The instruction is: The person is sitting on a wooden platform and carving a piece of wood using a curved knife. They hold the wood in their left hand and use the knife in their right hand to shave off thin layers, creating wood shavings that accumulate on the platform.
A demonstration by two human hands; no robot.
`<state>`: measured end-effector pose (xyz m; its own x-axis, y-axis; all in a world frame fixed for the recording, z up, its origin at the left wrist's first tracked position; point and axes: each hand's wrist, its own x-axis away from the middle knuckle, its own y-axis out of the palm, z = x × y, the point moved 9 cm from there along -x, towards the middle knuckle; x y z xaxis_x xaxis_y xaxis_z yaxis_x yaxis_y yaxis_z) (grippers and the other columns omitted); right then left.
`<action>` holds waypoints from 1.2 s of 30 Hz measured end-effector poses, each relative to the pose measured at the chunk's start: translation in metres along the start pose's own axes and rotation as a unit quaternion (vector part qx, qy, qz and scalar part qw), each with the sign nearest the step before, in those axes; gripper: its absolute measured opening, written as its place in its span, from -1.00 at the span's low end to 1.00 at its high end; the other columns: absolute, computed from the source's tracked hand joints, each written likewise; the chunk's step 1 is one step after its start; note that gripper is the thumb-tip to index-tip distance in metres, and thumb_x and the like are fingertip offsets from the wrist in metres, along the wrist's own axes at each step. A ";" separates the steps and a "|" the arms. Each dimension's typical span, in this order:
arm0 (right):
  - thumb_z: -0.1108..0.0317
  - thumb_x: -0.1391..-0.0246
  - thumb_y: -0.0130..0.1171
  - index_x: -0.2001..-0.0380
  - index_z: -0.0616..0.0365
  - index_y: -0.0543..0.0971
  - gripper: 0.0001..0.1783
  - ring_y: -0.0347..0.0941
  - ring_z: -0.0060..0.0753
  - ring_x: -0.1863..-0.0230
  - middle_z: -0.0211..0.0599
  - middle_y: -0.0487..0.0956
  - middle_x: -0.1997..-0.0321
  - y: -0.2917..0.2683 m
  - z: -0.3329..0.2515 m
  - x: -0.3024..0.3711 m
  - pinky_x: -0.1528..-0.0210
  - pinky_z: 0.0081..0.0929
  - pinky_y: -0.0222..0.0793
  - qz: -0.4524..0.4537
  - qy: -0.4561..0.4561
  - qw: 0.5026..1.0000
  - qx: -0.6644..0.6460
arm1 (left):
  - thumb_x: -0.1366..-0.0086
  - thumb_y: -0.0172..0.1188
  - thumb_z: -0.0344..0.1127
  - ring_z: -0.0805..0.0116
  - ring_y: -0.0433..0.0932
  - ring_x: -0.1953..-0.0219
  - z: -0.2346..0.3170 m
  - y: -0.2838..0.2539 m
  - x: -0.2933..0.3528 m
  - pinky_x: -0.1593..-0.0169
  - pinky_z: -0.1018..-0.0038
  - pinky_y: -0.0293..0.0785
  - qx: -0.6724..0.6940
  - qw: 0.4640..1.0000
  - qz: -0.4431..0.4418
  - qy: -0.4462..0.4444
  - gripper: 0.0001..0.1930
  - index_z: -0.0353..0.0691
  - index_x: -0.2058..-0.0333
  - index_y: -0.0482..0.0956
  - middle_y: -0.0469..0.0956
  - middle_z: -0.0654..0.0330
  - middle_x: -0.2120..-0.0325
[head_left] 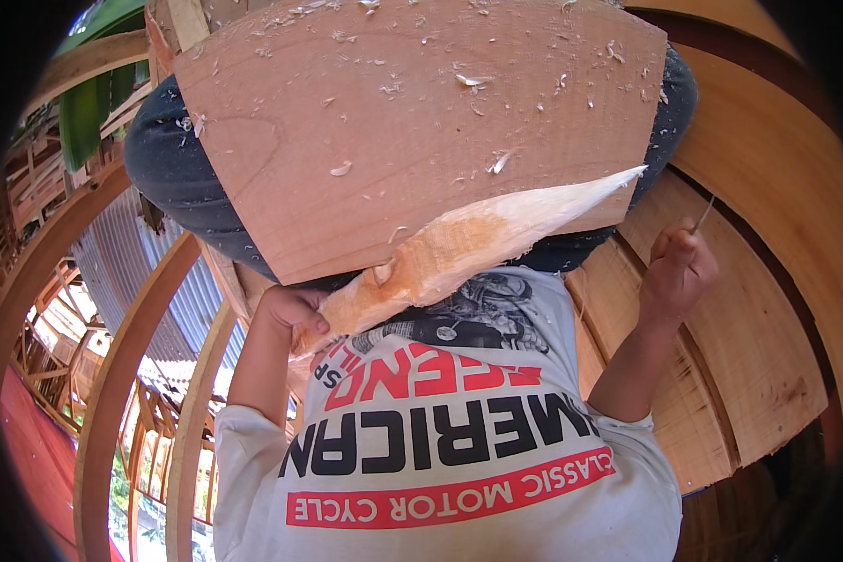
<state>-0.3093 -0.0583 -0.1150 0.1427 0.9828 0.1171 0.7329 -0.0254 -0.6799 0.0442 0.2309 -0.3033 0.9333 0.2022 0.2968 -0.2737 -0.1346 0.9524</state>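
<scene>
My left hand (293, 313) grips the lower left end of a long piece of pale carved wood (473, 236), with the thumb on top. The wood slants up to the right across my lap and tapers to a sharp white tip; orange-brown patches and a small knob or hollow show near the held end. Out to the right, my right hand (681, 267) is closed in a fist around a knife (705, 212). Only its thin blade sticks out, pointing up and away from the wood; the handle is hidden in the fingers.
A broad flat wooden board (421, 122) lies across my legs, strewn with curled wood shavings (474, 81). Wooden planks (754, 375) with dark gaps run along the right. On the left stand curved-looking wooden rails (131, 375), with corrugated metal sheets (145, 272) beyond them.
</scene>
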 end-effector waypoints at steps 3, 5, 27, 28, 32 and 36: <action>-0.25 -0.09 0.10 0.67 0.23 0.41 -0.32 0.16 -0.64 0.66 -0.37 0.17 0.73 0.062 -0.048 0.036 0.61 -0.50 0.08 -0.173 -0.181 0.966 0.067 | 0.01 0.39 -0.36 0.36 0.35 -0.13 0.001 -0.001 0.002 -0.21 0.49 0.15 0.004 1.000 0.001 -0.011 -0.26 -0.51 -0.14 0.30 0.43 0.13 -0.08; -0.23 -0.10 0.11 0.66 0.23 0.43 -0.34 0.15 -0.64 0.65 -0.33 0.17 0.72 0.066 -0.046 0.035 0.61 -0.49 0.08 -0.145 -0.178 0.968 0.099 | 0.01 0.39 -0.36 0.36 0.36 -0.12 0.000 0.000 0.001 -0.20 0.49 0.16 0.009 1.000 0.002 -0.017 -0.26 -0.51 -0.13 0.30 0.43 0.12 -0.08; 0.40 -0.14 0.18 0.37 0.24 0.52 -0.88 0.21 -0.81 0.73 -0.52 0.42 0.65 0.120 -0.057 0.013 0.73 -0.76 0.04 -0.233 0.186 0.848 -0.438 | -0.01 0.44 -0.13 0.52 0.51 0.27 0.051 0.041 0.008 0.16 0.53 0.44 -0.371 0.889 0.221 -0.151 -0.49 -0.41 0.17 0.58 0.62 0.22 0.29; 0.40 -0.15 0.18 0.37 0.24 0.52 -0.88 0.21 -0.81 0.72 -0.52 0.42 0.65 0.120 -0.056 0.011 0.73 -0.75 0.04 -0.235 0.181 0.847 -0.442 | 0.00 0.43 -0.15 0.53 0.51 0.28 0.059 0.049 0.007 0.17 0.53 0.44 -0.399 0.871 0.247 -0.147 -0.50 -0.41 0.17 0.58 0.63 0.21 0.29; 0.39 -0.16 0.17 0.40 0.23 0.51 -0.87 0.19 -0.80 0.74 -0.51 0.42 0.66 0.120 -0.060 0.007 0.74 -0.75 0.04 -0.227 0.173 0.849 -0.445 | 0.08 0.42 -0.22 0.50 0.52 0.30 0.086 0.095 0.010 0.19 0.51 0.45 -0.440 0.821 0.360 -0.044 -0.50 -0.40 0.17 0.56 0.63 0.15 0.32; 0.36 -0.18 0.15 0.23 0.29 0.50 -0.80 0.16 -0.80 0.75 -0.55 0.36 0.69 0.123 -0.071 0.010 0.73 -0.73 0.03 -0.261 0.174 0.817 -0.484 | 0.14 0.41 -0.23 0.37 0.56 0.31 0.090 0.128 0.027 0.19 0.46 0.44 -0.422 0.761 0.491 0.034 -0.48 -0.37 0.17 0.55 0.62 0.11 0.36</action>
<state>-0.1706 -0.0642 -0.1460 -0.3003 0.7993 0.5205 0.9127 0.0822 0.4003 0.0557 0.1315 -0.1797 0.1753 0.4593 0.8708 -0.9107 0.4118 -0.0339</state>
